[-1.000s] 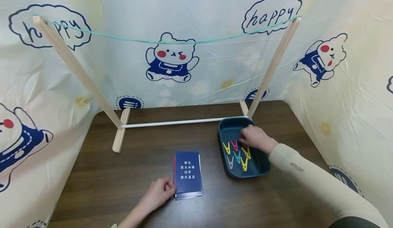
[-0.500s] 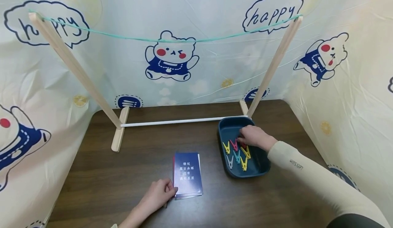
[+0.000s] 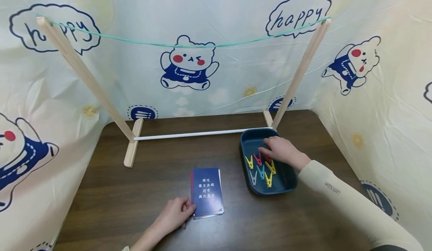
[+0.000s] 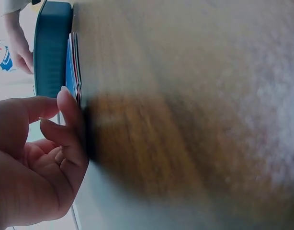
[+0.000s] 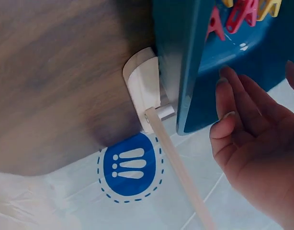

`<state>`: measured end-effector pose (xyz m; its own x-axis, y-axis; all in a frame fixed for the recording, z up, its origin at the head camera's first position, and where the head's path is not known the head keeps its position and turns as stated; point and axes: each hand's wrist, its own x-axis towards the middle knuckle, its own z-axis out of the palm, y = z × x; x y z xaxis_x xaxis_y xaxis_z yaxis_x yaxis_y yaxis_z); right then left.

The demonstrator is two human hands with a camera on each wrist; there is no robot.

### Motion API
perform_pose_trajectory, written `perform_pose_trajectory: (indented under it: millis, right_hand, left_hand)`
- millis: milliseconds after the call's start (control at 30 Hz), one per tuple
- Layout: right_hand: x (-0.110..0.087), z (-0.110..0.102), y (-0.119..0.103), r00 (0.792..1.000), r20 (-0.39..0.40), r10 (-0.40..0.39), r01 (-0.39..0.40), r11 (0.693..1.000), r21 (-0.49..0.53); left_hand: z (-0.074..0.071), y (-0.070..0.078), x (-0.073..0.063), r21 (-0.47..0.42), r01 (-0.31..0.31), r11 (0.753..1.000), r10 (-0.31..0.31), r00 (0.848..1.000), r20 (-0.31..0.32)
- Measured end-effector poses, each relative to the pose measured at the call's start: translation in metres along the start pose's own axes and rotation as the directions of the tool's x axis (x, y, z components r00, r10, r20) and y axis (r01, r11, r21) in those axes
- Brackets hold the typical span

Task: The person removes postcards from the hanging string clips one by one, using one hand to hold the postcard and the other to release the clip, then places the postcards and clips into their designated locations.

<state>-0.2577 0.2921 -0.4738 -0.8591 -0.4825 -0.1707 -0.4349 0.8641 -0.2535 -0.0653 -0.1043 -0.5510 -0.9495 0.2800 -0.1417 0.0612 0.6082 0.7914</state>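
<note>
A stack of cards (image 3: 206,191) lies on the table, its top card dark blue with white characters. My left hand (image 3: 176,212) is at the stack's lower left corner. In the left wrist view, its thumb and index finger pinch that corner (image 4: 75,88); the other fingers curl beneath. My right hand (image 3: 281,150) reaches over the dark blue tray (image 3: 287,186). Its fingers are loosely bent, thumb apart, with nothing visible between them in the right wrist view. Below it in the tray are several clothespins: yellow (image 3: 249,162), pink (image 3: 258,158), teal (image 3: 260,172) and grey (image 3: 253,177).
Behind the cards stands a wooden frame with a left post (image 3: 84,76), a right post (image 3: 301,74) and a white bottom rod (image 3: 192,134). A teal string (image 3: 189,46) sags between the post tops. Printed cloth (image 3: 216,3) surrounds the table (image 3: 162,161).
My right hand has lifted slightly and its fingers have spread a little above the clothespins. The left hand stays at the card stack's corner. The head view has shifted slightly.
</note>
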Motion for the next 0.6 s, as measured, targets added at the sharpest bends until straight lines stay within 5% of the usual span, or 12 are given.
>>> perform_pose_trajectory:
  millis: [267,433,600]
  right_hand:
    - [-0.013,0.000,-0.013,0.990,-0.138,0.022,-0.005,0.993,0.120]
    - [-0.018,-0.006,-0.023,0.964,-0.262,0.052,0.020,0.964,0.266]
    - [-0.025,-0.016,-0.042,0.946,-0.315,0.074,0.067,0.908,0.414]
  left_hand:
    - [-0.010,0.008,0.007,0.103,0.025,0.994,-0.010,0.989,-0.147]
    - [-0.025,0.016,0.023,0.216,-0.027,0.976,0.093,0.949,-0.302]
    - [-0.036,0.021,0.034,0.329,-0.100,0.939,0.226,0.901,-0.371]
